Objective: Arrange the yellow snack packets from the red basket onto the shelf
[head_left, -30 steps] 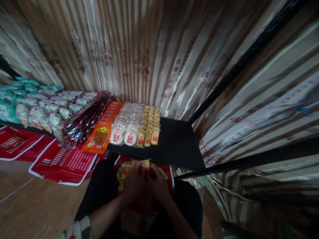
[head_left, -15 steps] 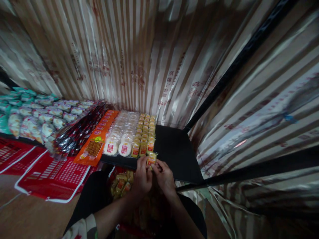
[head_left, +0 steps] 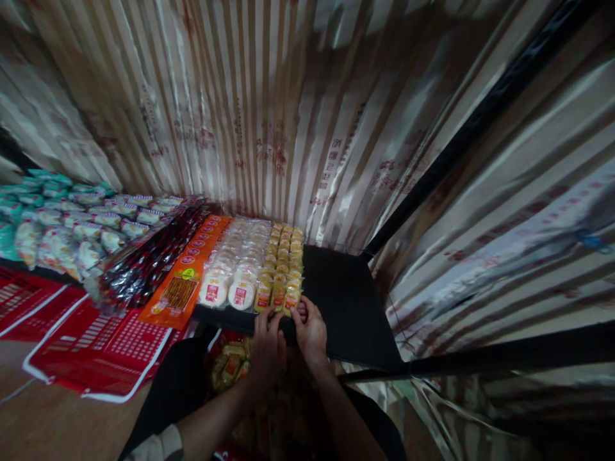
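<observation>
Nearest my remote view, loose packets (head_left: 233, 362) lie between the knees (head_left: 170, 378). Beyond, I see left hand (head_left: 269, 339) and right hand (head_left: 311, 330) half-curled by the rightmost front packet (head_left: 291, 297) on the black shelf (head_left: 348, 301); whether either grips it, I cannot tell. Striped sheeting (head_left: 230, 128) hangs behind.

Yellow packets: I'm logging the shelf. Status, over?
Left hand, right hand at front of yellow packets. Three columns on black shelf. White round packets close on left.

Dim light, w/ striped sheeting (head_left: 230, 96) behind blk shelf (head_left: 348, 307), diag blk post (head_left: 456, 137) R, brownish flr (head_left: 67, 426) btm L.
</observation>
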Motion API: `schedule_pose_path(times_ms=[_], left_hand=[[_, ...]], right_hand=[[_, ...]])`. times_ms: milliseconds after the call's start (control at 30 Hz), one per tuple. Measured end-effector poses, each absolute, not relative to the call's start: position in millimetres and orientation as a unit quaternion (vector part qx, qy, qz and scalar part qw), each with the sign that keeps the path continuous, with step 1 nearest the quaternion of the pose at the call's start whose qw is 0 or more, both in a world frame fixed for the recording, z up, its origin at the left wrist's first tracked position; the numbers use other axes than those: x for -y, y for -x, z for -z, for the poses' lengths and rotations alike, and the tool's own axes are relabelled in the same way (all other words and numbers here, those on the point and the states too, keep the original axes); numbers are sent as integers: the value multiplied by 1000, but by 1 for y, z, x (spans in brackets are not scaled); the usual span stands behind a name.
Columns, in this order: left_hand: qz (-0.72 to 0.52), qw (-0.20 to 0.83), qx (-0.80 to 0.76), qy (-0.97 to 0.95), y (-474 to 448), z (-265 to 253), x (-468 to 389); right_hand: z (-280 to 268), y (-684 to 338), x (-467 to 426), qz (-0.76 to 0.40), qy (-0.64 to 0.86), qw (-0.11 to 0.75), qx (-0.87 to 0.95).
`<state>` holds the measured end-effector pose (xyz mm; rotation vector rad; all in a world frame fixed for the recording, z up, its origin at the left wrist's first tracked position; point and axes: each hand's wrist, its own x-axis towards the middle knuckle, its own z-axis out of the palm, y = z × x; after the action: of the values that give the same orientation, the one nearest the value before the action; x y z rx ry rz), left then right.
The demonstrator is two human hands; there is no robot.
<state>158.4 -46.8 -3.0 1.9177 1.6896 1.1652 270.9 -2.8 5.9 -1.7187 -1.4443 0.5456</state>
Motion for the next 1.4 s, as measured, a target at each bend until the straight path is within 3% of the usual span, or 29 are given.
schedule_pose_path(times_ms=[433, 767, 900, 1033, 1133, 1300, 1400], left_hand=[[-396, -64, -577, -711, -136, 35, 36], [-346, -75, -572, -740, -145, 37, 30], [-352, -65, -581, -731, -150, 37, 26], [-355, -57, -598, -717, -152, 38, 23], [-363, -72, -612, -699, -156, 40, 22], [-366, -112, -612, -692, -158, 42, 19], [-360, -118, -596, -708, -154, 47, 14]], right_hand=[[15, -270, 3, -187, 665, 448, 567], [17, -269, -1, -191, 670, 425, 577], [11, -277, 4, -209, 660, 482, 537], [-25, -294, -21, -127, 641, 494, 574], [-62, -297, -77, -54, 597, 420, 681], [-95, -269, -183, -48, 572, 101, 813], [-91, -250, -219, -33, 556, 18, 830]])
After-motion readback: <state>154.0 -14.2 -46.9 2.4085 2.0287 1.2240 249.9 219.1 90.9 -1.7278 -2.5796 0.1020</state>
